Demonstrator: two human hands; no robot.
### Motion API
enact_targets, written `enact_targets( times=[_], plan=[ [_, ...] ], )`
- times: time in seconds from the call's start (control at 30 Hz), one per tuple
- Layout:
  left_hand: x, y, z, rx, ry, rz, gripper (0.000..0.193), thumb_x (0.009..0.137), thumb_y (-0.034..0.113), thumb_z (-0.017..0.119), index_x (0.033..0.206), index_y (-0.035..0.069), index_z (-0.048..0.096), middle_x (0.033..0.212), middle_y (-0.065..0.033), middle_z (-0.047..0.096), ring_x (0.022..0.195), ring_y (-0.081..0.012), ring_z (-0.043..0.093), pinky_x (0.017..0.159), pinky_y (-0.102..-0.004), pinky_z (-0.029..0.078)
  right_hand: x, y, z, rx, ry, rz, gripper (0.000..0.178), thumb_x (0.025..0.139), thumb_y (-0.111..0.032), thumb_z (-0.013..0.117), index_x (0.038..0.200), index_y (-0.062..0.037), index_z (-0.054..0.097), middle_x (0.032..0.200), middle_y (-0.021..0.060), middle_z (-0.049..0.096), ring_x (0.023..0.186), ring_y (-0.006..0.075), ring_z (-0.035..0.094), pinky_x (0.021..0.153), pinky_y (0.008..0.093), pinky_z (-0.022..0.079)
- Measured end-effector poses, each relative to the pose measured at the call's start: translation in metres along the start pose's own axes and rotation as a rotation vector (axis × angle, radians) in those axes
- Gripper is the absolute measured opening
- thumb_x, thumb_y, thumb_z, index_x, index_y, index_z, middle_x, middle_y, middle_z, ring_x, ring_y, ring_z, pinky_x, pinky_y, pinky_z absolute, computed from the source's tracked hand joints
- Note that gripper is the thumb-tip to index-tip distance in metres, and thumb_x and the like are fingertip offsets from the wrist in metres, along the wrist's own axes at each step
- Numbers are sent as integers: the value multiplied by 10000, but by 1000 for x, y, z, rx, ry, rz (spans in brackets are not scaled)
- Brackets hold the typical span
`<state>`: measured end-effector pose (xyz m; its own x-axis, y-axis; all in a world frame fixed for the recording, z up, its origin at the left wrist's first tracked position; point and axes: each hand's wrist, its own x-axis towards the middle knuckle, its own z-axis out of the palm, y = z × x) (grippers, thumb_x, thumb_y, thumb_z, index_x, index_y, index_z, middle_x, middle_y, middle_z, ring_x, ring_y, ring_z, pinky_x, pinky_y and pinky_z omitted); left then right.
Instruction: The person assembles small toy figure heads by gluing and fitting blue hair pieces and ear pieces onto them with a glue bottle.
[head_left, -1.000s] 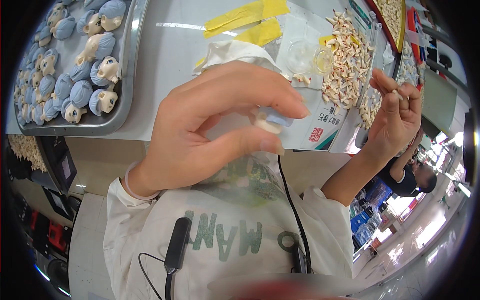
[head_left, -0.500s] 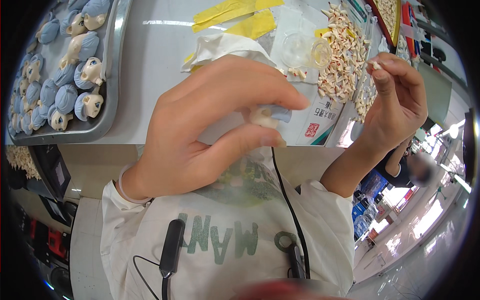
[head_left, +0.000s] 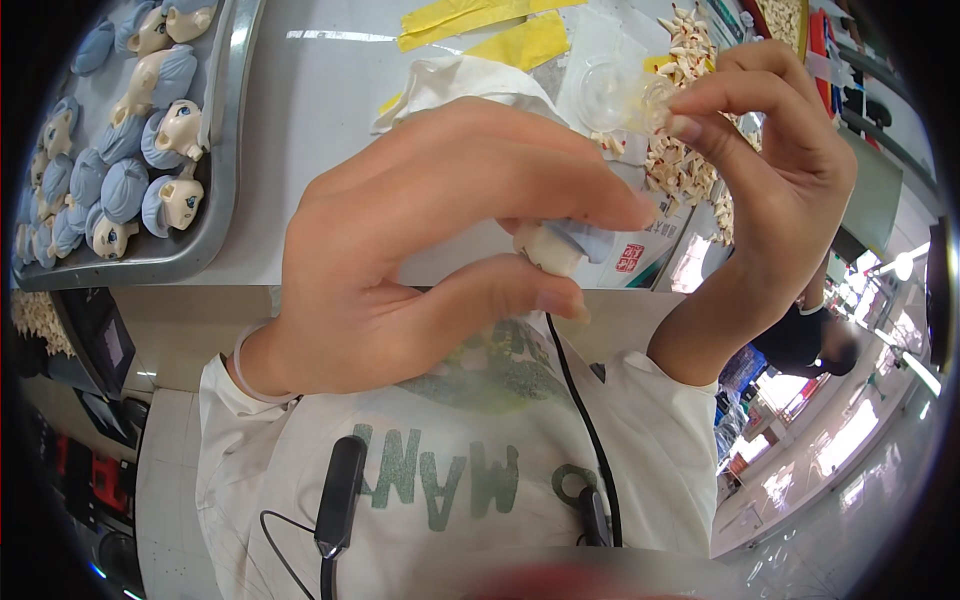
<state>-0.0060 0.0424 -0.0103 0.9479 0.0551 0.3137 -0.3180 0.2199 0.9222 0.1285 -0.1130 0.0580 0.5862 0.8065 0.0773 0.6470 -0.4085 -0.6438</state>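
Note:
My left hand point(head_left: 400, 240) is closed around a small toy head point(head_left: 552, 250), cream with pale blue hair, gripped between thumb and fingers. Part of the head is hidden by the fingers. At the right, my right hand point(head_left: 775, 160) pinches with thumb and forefinger at the rim of a small clear plastic cup point(head_left: 605, 88). The small cream pointed piece in that pinch is mostly hidden by the fingertips. Just beyond the right fingers lies a heap of cream pointed pieces with red tips point(head_left: 680, 160).
A metal tray point(head_left: 228, 150) at the left holds several similar toy heads point(head_left: 125, 190). A crumpled white cloth point(head_left: 465, 85) and yellow tape strips point(head_left: 520, 45) lie on the table point(head_left: 330, 90). Another person point(head_left: 800, 340) is in the background at the right.
My right hand has moved left and away from me, from above the far-right side to the clear cup, with the cream piece pinched. My left hand and the toy head have shifted slightly right.

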Motion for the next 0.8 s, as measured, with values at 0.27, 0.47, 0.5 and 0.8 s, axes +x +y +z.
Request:
enact_targets(
  times=[0.27,0.47,0.5,0.8],
  plan=[
    [-4,0,5,-256,150,-103,396,630,44,708,953,-23,489,925,-167,536,871,-238,542,763,-324,439,1,-2,2,-55,49,17,144,570,86,649,694,35,598,724,59,534,718,126,489,668,226,368],
    [-4,1,7,-356,186,-122,390,648,82,707,952,-12,482,935,-165,527,883,-244,538,791,-331,422,1,-1,6,-73,111,-26,135,595,76,646,715,32,599,746,63,537,729,125,489,677,227,368],
    [-3,0,7,-343,175,-130,390,651,87,707,952,-12,481,940,-165,525,890,-243,537,793,-330,420,-1,1,7,-92,129,-35,139,603,79,640,728,34,598,764,71,539,740,130,489,679,228,366],
    [-5,11,28,-446,255,-215,383,691,96,671,1003,-43,499,986,-191,526,826,-253,579,728,-298,483,-51,-22,27,540,356,-16,207,672,-117,675,749,-19,509,782,105,480,759,192,456,699,274,356]
  ],
)
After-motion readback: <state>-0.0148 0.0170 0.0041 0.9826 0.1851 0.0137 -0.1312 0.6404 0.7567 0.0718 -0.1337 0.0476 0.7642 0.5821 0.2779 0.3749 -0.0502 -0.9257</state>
